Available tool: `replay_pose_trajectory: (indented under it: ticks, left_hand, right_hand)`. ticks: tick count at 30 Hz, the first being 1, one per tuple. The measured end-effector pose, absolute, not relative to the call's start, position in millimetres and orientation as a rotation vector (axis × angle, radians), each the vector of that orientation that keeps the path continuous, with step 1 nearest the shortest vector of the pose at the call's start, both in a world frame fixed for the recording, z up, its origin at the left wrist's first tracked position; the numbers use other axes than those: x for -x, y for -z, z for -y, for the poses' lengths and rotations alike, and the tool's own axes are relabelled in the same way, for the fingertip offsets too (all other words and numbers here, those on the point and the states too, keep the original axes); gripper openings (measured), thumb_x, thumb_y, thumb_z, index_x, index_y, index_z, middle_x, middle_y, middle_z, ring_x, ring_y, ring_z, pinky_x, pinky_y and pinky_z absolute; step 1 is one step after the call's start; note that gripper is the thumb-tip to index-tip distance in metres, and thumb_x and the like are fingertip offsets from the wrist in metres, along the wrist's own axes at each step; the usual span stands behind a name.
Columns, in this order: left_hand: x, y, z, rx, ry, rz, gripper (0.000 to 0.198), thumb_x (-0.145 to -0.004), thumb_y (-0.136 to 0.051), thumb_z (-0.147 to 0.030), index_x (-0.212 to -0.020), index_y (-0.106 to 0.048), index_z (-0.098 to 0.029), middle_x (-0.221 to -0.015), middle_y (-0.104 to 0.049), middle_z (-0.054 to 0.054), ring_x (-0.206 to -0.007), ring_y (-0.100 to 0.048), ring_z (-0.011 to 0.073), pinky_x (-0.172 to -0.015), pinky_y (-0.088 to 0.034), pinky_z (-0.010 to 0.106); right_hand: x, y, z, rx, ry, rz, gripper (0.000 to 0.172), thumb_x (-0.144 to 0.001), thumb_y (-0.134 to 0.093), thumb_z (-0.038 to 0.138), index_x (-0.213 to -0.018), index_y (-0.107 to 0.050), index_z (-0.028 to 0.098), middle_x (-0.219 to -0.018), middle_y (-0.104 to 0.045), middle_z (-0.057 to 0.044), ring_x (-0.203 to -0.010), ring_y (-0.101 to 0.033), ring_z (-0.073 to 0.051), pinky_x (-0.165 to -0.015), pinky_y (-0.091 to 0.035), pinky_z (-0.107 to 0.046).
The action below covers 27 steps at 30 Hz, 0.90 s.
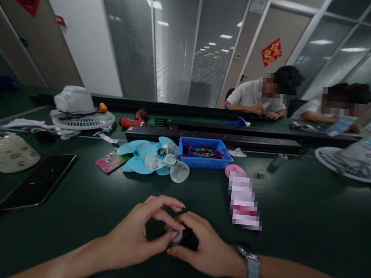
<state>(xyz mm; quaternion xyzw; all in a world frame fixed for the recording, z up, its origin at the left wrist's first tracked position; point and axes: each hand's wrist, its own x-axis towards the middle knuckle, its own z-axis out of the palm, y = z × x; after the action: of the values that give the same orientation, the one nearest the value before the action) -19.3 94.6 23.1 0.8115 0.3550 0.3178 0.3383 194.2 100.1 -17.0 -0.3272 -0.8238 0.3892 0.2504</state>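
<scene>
Between my hands, low over the green table, is a small grey round part (177,238), mostly covered by fingers. My left hand (146,225) pinches its top with thumb and fingertips, one finger raised above. From the right, my right hand (204,245) curls thumb and fingers around the same part; a watch sits on that wrist. Whatever lies lower in the grip is hidden. Ahead of the hands are light blue fan blades (132,162) with a paler, translucent fan blade (179,172) over them, and a blue bin (206,162) of wires and small boards.
A dark tablet (42,180) and a cream sticker-covered object (7,152) lie left. White fan housings (74,102) stand at both sides. A red drill (133,122), black rails (211,140), a silver cylinder (279,160) and a blurred pink item (243,197) lie ahead. Two people sit opposite.
</scene>
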Motion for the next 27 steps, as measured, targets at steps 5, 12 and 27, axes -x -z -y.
replay_pose_trajectory:
  ticks: [5, 12, 27]
  left_hand:
    - [16.8, -22.9, -97.0, -2.135, -0.863, -0.919, 0.035, -0.082, -0.069, -0.020, -0.115, -0.059, -0.022, -0.105, -0.071, 0.006, -0.103, -0.065, 0.0237, -0.092, -0.047, 0.041]
    - [21.0, -19.5, -98.9, -2.114, -0.831, -0.946, 0.049, -0.083, -0.071, -0.022, -0.128, -0.051, -0.024, -0.097, -0.074, 0.005, -0.107, -0.065, 0.0251, -0.095, -0.046, 0.043]
    - [22.6, -23.9, -104.4, -1.985, -0.744, -0.912, 0.065, -0.082, -0.074, -0.024, -0.137, -0.041, -0.025, -0.085, -0.077, 0.000, -0.117, -0.062, 0.0244, -0.104, -0.041, 0.048]
  right_hand:
    - [-194.9, 18.5, -100.7, 0.887, -1.054, 2.232, 0.033, -0.082, -0.071, 0.043, -0.100, -0.059, 0.018, -0.094, -0.061, -0.004, -0.082, -0.056, -0.018, -0.073, -0.045, -0.030]
    - [-195.0, 16.5, -100.3, 0.892, -1.052, 2.239, 0.033, -0.082, -0.072, 0.042, -0.102, -0.059, 0.019, -0.094, -0.060, -0.003, -0.082, -0.056, -0.017, -0.073, -0.045, -0.030]
    - [-194.7, 13.4, -100.4, 0.896, -1.066, 2.238, 0.032, -0.082, -0.072, 0.041, -0.102, -0.058, 0.019, -0.093, -0.060, -0.002, -0.082, -0.056, -0.016, -0.072, -0.044, -0.029]
